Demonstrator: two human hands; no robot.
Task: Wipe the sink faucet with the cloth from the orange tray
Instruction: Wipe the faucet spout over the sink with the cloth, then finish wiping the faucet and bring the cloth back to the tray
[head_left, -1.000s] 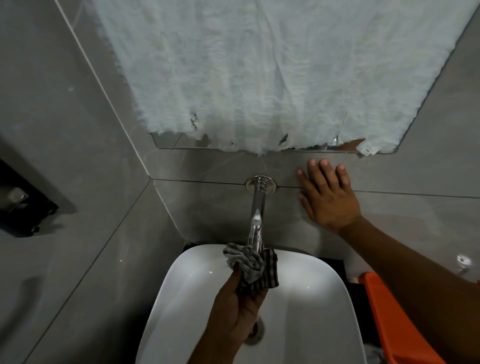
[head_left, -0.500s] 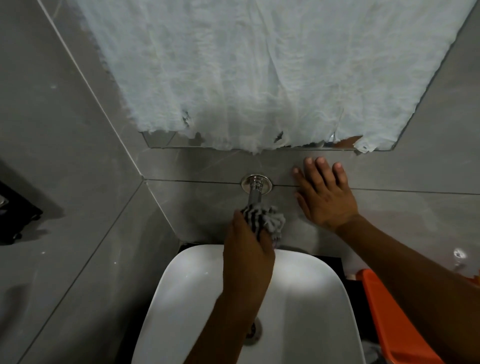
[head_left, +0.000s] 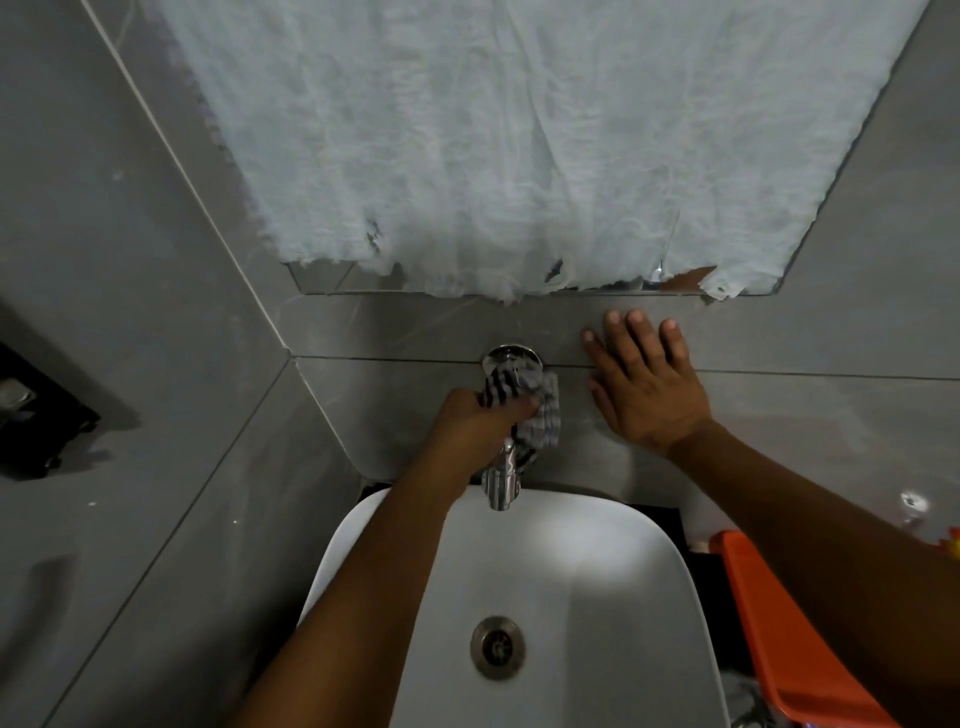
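Note:
A chrome faucet (head_left: 501, 486) juts from the grey tiled wall over a white sink (head_left: 623, 597). My left hand (head_left: 475, 434) grips a grey striped cloth (head_left: 524, 410), which is wrapped around the faucet's upper stretch just below its round wall flange (head_left: 511, 356). Only the spout's lower end shows beneath the hand. My right hand (head_left: 644, 387) lies flat on the wall to the right of the faucet, fingers spread, holding nothing. The orange tray (head_left: 779, 639) stands at the right of the sink, partly covered by my right forearm.
A mirror covered with white crumpled paper (head_left: 519, 145) hangs above the faucet. A dark holder (head_left: 36, 415) is mounted on the left wall. The sink drain (head_left: 497, 647) sits in the basin's middle. A small chrome fitting (head_left: 911, 503) is on the wall at the right.
My left hand has slid the cloth up the faucet from its tip to near the wall flange, uncovering the spout's end. The right hand has stayed pressed to the wall.

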